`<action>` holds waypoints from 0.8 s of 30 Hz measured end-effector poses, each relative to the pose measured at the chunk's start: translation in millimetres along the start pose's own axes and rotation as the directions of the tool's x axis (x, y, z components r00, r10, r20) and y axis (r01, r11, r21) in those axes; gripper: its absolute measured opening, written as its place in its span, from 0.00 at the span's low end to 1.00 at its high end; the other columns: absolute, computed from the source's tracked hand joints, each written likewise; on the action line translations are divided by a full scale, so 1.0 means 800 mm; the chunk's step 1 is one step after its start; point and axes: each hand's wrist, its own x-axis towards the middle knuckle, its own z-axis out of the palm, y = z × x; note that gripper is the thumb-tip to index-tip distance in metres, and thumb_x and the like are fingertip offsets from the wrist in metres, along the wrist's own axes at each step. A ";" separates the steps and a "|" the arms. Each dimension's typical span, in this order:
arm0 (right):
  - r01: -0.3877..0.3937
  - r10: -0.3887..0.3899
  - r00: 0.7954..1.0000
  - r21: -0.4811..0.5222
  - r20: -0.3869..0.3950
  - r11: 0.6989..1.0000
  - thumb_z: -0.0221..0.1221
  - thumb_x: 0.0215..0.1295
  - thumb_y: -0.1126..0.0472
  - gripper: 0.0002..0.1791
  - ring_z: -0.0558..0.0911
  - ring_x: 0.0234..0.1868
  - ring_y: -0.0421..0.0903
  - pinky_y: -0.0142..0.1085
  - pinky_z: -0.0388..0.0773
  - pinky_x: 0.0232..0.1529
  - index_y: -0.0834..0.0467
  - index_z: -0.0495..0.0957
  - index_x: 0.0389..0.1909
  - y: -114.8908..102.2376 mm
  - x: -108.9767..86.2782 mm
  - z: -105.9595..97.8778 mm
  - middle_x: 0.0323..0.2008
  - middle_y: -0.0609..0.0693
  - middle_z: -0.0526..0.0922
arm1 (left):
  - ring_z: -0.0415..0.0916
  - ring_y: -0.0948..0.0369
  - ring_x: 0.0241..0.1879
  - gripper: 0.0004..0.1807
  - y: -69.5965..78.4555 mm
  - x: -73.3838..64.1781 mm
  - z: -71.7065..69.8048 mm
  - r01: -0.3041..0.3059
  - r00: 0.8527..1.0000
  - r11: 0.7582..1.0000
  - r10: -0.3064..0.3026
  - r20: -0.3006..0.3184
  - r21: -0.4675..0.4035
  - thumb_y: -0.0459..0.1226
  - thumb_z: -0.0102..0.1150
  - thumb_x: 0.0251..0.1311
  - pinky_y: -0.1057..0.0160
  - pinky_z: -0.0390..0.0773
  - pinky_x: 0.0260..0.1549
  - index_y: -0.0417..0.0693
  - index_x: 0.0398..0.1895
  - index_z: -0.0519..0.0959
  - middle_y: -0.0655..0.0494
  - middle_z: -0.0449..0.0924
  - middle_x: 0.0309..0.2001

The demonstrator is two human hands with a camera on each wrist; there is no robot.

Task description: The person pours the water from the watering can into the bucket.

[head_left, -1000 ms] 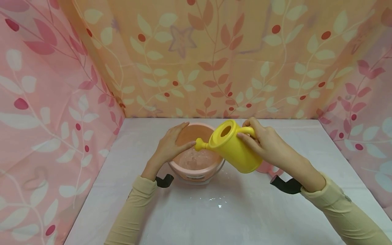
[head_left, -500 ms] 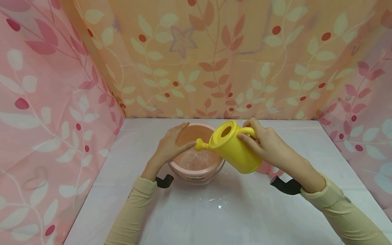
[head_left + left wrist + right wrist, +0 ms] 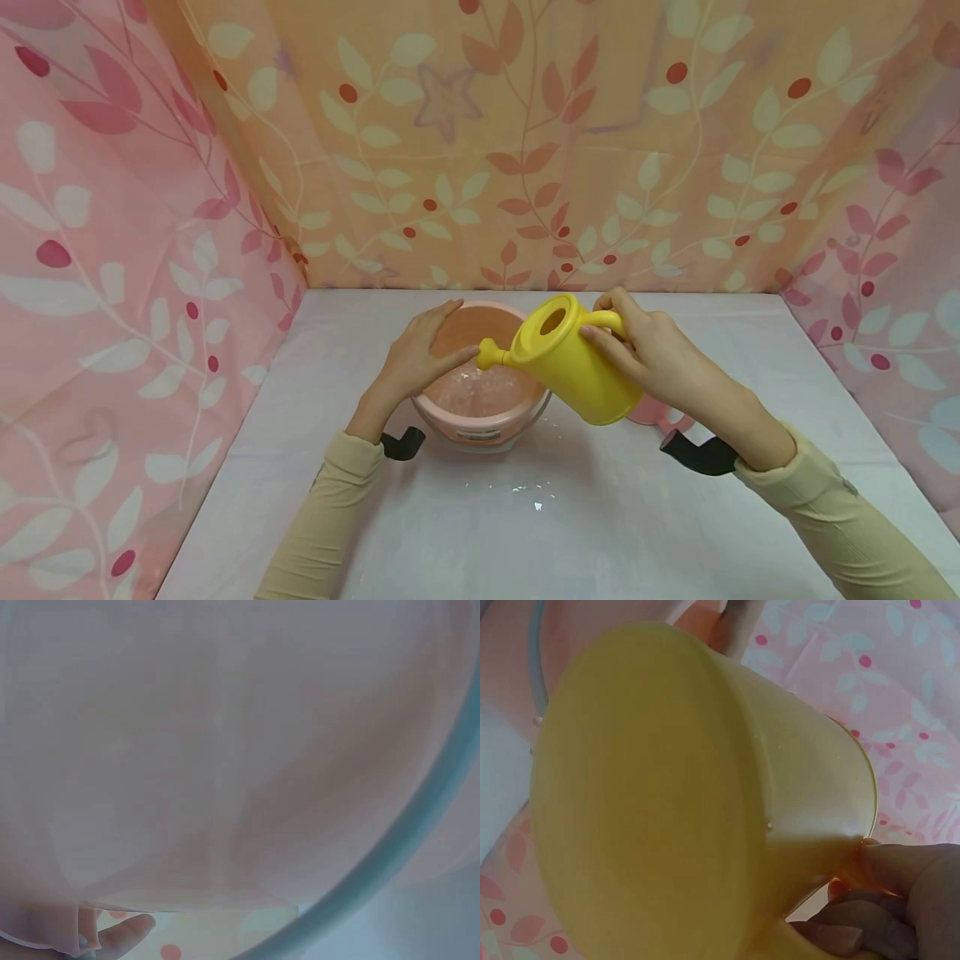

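A pink bucket [image 3: 457, 423] with water in it stands on the white table. My left hand [image 3: 417, 354] grips its left rim; the thumb reaches over the opening to the spout of a yellow watering can [image 3: 581, 375]. My right hand [image 3: 663, 346] holds that can by its handle, tilted left with the spout over the bucket. The water below the spout is rippled. In the left wrist view the bucket wall [image 3: 165, 765] hides most of the hand, leaving fingers [image 3: 127, 934] at the lower left. The can's base [image 3: 645, 787] fills much of the right wrist view.
A pink object with a looped handle [image 3: 677, 419] is partly hidden behind the can and right wrist. Water drops [image 3: 537, 504] lie on the table [image 3: 600, 542] in front of the bucket. Floral curtains [image 3: 480, 167] enclose the back and sides.
Ripples and bubbles on the water in the bucket shift. Both hands and the tilted watering can stay in nearly the same place.
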 end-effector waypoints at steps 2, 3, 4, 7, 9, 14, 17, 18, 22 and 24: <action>-0.001 0.001 1.000 0.003 0.001 1.000 0.52 0.59 0.49 0.15 0.69 0.17 0.39 0.29 0.70 0.19 0.55 0.62 0.37 0.000 0.000 0.000 0.17 0.46 0.66 | 0.48 0.62 0.64 0.43 0.000 0.000 0.000 0.002 1.000 1.000 -0.002 -0.002 -0.001 0.71 0.44 0.41 0.42 0.56 0.54 0.76 0.63 0.47 0.75 0.50 0.63; -0.002 0.002 1.000 0.004 0.003 1.000 0.52 0.59 0.49 0.15 0.69 0.17 0.39 0.29 0.70 0.19 0.55 0.62 0.37 0.000 0.000 0.000 0.17 0.46 0.66 | 0.48 0.62 0.64 0.43 0.001 0.000 0.000 0.003 1.000 1.000 -0.003 -0.002 -0.001 0.71 0.44 0.41 0.42 0.56 0.54 0.76 0.64 0.47 0.75 0.50 0.63; -0.002 0.002 1.000 0.003 0.004 1.000 0.52 0.59 0.49 0.16 0.69 0.17 0.39 0.29 0.70 0.19 0.55 0.62 0.37 0.000 0.000 0.000 0.17 0.46 0.66 | 0.48 0.62 0.64 0.43 0.000 0.000 0.000 0.003 1.000 1.000 -0.003 -0.002 -0.001 0.70 0.44 0.41 0.41 0.56 0.54 0.75 0.64 0.47 0.75 0.50 0.64; 0.000 0.000 1.000 0.002 0.004 1.000 0.52 0.59 0.49 0.16 0.69 0.17 0.39 0.29 0.70 0.19 0.55 0.62 0.38 0.000 0.000 0.000 0.17 0.46 0.66 | 0.48 0.61 0.64 0.44 0.001 -0.001 0.000 0.001 1.000 1.000 -0.001 -0.001 0.002 0.70 0.44 0.41 0.41 0.56 0.54 0.74 0.64 0.47 0.74 0.50 0.64; -0.001 0.001 1.000 0.002 0.005 1.000 0.52 0.59 0.49 0.16 0.69 0.17 0.39 0.30 0.70 0.19 0.55 0.62 0.38 0.000 0.001 0.000 0.17 0.46 0.66 | 0.48 0.61 0.64 0.43 0.001 -0.001 0.000 -0.003 1.000 1.000 0.003 -0.001 0.002 0.70 0.44 0.41 0.41 0.56 0.54 0.74 0.64 0.47 0.74 0.50 0.64; -0.004 0.004 1.000 0.007 0.006 1.000 0.52 0.59 0.49 0.16 0.70 0.17 0.39 0.29 0.71 0.19 0.54 0.61 0.39 -0.001 0.001 0.000 0.17 0.46 0.66 | 0.48 0.62 0.64 0.43 0.001 0.000 0.000 -0.002 1.000 1.000 0.002 -0.004 0.004 0.70 0.44 0.41 0.42 0.56 0.54 0.75 0.64 0.47 0.74 0.50 0.64; 0.001 -0.001 1.000 0.002 0.002 1.000 0.52 0.59 0.49 0.16 0.70 0.16 0.38 0.29 0.71 0.19 0.54 0.61 0.39 -0.002 0.001 0.000 0.17 0.46 0.66 | 0.48 0.62 0.64 0.43 0.001 0.000 0.001 -0.001 1.000 1.000 0.001 -0.004 0.005 0.70 0.44 0.41 0.42 0.56 0.54 0.74 0.64 0.47 0.74 0.50 0.64; 0.003 -0.003 1.000 0.002 0.002 1.000 0.52 0.59 0.49 0.16 0.70 0.16 0.38 0.29 0.71 0.19 0.54 0.61 0.39 -0.003 0.001 0.000 0.17 0.46 0.66 | 0.48 0.62 0.64 0.43 0.001 0.000 0.001 -0.002 1.000 1.000 0.002 -0.004 0.003 0.70 0.44 0.41 0.42 0.56 0.54 0.74 0.64 0.48 0.74 0.50 0.64; 0.005 -0.005 1.000 -0.002 -0.002 1.000 0.53 0.59 0.49 0.16 0.70 0.16 0.38 0.29 0.71 0.19 0.54 0.62 0.39 -0.003 0.001 0.001 0.16 0.45 0.66 | 0.48 0.62 0.64 0.42 0.001 0.000 0.001 -0.005 1.000 1.000 0.005 -0.005 -0.001 0.70 0.44 0.41 0.42 0.56 0.54 0.76 0.63 0.48 0.74 0.50 0.63; 0.007 -0.007 1.000 -0.004 -0.004 1.000 0.53 0.59 0.49 0.16 0.70 0.16 0.38 0.29 0.71 0.19 0.54 0.62 0.39 -0.002 0.001 0.001 0.16 0.45 0.66 | 0.48 0.61 0.64 0.42 0.001 0.000 0.001 -0.006 1.000 1.000 0.006 -0.004 0.006 0.70 0.44 0.41 0.41 0.56 0.54 0.77 0.63 0.48 0.74 0.50 0.64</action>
